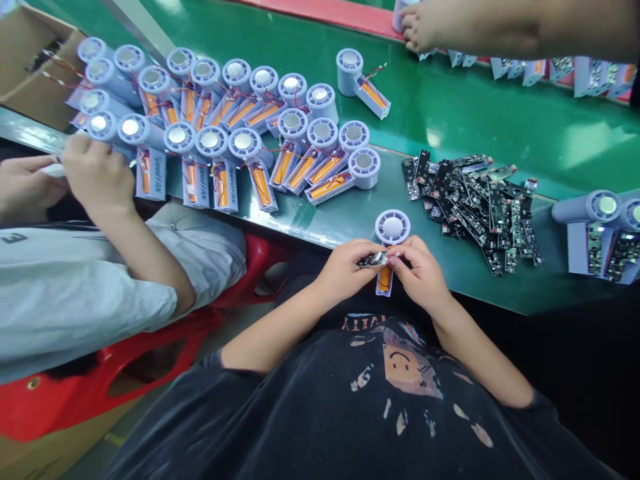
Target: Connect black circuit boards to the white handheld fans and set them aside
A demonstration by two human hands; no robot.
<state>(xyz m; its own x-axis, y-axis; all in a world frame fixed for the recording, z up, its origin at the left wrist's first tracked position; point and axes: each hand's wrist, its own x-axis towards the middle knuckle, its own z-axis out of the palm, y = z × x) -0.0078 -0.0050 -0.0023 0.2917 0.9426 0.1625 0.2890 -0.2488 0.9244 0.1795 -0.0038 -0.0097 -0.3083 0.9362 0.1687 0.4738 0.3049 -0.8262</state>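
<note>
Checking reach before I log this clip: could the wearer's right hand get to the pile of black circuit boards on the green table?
Probably yes. The pile of circuit boards lies just beside the right hand, with bare green table between them; however, both hands are occupied holding a small fan unit.

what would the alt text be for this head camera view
A person's left hand and right hand together hold a small white fan unit and a dark circuit board at the edge of a green table. More fan units lie to the left, a pile of circuit boards to the right.
</note>
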